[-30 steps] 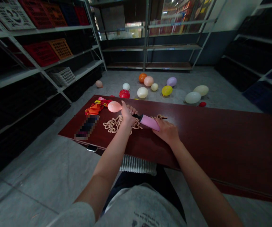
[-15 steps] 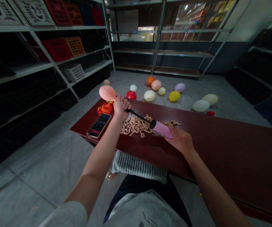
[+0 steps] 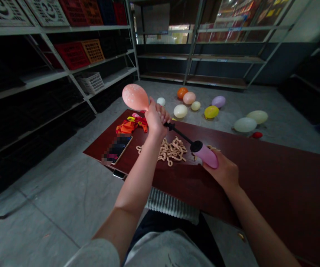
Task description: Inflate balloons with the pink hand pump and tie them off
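A pink balloon (image 3: 135,97), partly inflated, sticks out beyond my left hand (image 3: 157,116). That hand is closed around the balloon's neck and the nozzle end of a hand pump; the join between them is hidden by my fingers. My right hand (image 3: 223,170) grips the pink barrel of the balloon pump (image 3: 206,155), whose black rod shows between the two hands. Below the rod, a pile of tan, curled, worm-like pieces (image 3: 172,150) lies on the dark red table (image 3: 260,174).
Uninflated red and orange balloons (image 3: 128,126) and a phone (image 3: 119,149) lie on the table's left end. Several inflated balloons, including a yellow one (image 3: 211,112), rest on the floor behind the table. Metal shelves (image 3: 162,56) with crates stand left and behind.
The pink balloon has grown larger. Both hands and the pump have shifted to the right in view, with the black rod still drawn out between them.
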{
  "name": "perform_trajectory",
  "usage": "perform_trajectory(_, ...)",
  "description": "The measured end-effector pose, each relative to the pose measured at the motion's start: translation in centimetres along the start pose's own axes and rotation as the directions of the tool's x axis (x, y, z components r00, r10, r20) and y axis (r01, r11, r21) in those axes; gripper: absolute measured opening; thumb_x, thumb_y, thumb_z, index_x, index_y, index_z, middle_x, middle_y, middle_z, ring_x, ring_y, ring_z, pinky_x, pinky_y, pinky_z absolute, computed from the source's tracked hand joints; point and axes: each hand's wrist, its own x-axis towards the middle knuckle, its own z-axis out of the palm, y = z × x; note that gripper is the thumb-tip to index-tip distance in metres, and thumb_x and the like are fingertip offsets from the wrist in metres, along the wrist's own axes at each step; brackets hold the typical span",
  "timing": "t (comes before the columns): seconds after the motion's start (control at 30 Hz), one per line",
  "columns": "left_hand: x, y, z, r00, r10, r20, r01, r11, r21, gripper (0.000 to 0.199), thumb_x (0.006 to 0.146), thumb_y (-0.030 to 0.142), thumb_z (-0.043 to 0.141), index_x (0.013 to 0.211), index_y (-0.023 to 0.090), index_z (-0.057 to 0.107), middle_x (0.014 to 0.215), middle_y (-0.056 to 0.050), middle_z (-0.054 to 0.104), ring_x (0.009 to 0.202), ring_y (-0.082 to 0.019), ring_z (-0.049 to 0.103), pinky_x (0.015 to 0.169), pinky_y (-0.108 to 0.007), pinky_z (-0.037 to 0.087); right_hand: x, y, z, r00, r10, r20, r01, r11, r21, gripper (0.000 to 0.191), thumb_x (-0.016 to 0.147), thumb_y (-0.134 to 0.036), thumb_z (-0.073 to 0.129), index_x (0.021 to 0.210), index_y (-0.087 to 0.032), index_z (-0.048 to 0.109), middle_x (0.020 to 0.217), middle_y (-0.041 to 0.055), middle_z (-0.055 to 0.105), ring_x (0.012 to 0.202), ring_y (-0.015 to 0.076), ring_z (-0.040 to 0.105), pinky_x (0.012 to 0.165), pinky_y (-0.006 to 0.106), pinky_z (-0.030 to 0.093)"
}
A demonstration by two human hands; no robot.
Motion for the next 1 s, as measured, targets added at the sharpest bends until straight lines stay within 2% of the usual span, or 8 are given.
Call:
perform_trajectory(0.13,-0.3,-2.3,0.9,1.0,-0.017,0.023,0.017,1.0,-0.002,0.059,0.102,0.05,0.043,0.055,0.021,0.024,0.041,0.008,0.016,0.029,-0.005,0.02,0.033,-0.021,0.018,0.1,0.2,0.1,1.0,0.02,-0.014,-0.02,0.999,0.025,0.054,0.079,-0.043,0.062,0.129,-0.022,0.058,0.112,0.0123,0.073,0.093,0.0316,0.072,0.078,0.043,0.055)
perform_trajectory(0.27,-1.5,-5.8,1.5,0.999,-0.033,0.03,0.032,0.999,0.03,0.06,0.1,0.048,0.049,0.053,0.021,0.025,0.038,0.008,0.019,0.027,-0.006,0.021,0.031,-0.022,0.018,0.2,0.4,0.2,0.999,0.034,-0.037,-0.033,0.999,0.026,0.053,0.079,-0.044,0.062,0.128,-0.024,0.059,0.107,0.0113,0.074,0.088,0.0311,0.072,0.076,0.041,0.055)
perform_trajectory(0.4,-2.6,-9.5,1.1,0.998,-0.067,0.018,0.067,0.998,0.022,0.058,0.101,0.042,0.048,0.051,0.02,0.028,0.035,0.007,0.025,0.024,-0.007,0.024,0.029,-0.022,0.017,0.1,0.5,0.3,0.997,0.031,-0.064,-0.031,1.0,0.004,0.053,0.079,-0.044,0.063,0.128,-0.024,0.06,0.105,0.0099,0.075,0.085,0.0297,0.073,0.073,0.039,0.055)
perform_trajectory(0.5,-2.6,-10.9,0.1,0.991,-0.131,-0.034,0.13,0.991,-0.027,0.059,0.102,0.043,0.045,0.051,0.02,0.025,0.035,0.006,0.024,0.024,-0.008,0.023,0.029,-0.022,0.017,0.2,0.4,0.2,0.998,0.025,-0.061,-0.027,0.999,-0.033,0.053,0.079,-0.043,0.064,0.128,-0.025,0.06,0.106,0.0082,0.075,0.086,0.0286,0.073,0.073,0.038,0.055)
perform_trajectory(0.6,-2.1,-10.7,-1.3,0.979,-0.19,-0.07,0.186,0.981,-0.056,0.058,0.105,0.039,0.038,0.052,0.019,0.025,0.036,0.006,0.023,0.025,-0.008,0.022,0.031,-0.022,0.016,0.2,0.0,0.2,0.999,0.006,-0.033,-0.008,0.998,-0.061,0.052,0.081,-0.043,0.062,0.129,-0.025,0.058,0.11,0.0071,0.075,0.088,0.0278,0.072,0.073,0.037,0.054)
perform_trajectory(0.77,-1.6,-9.1,-3.6,0.967,-0.202,-0.157,0.196,0.979,-0.055,0.056,0.105,0.032,0.037,0.052,0.019,0.024,0.037,0.006,0.02,0.028,-0.007,0.02,0.034,-0.022,0.018,0.2,-0.6,0.5,0.996,-0.09,0.024,0.092,0.986,-0.141,0.05,0.086,-0.047,0.056,0.129,-0.022,0.059,0.115,0.0113,0.073,0.092,0.0278,0.071,0.074,0.035,0.052)
perform_trajectory(1.0,-1.8,-6.8,-5.0,0.974,-0.177,-0.139,0.171,0.984,-0.054,0.058,0.105,0.04,0.037,0.052,0.019,0.023,0.037,0.006,0.021,0.029,-0.008,0.02,0.035,-0.023,0.018,-0.2,-0.8,0.8,0.977,-0.212,0.007,0.209,0.957,-0.203,0.049,0.089,-0.045,0.056,0.127,-0.017,0.061,0.112,0.0121,0.073,0.091,0.0255,0.071,0.075,0.032,0.05)
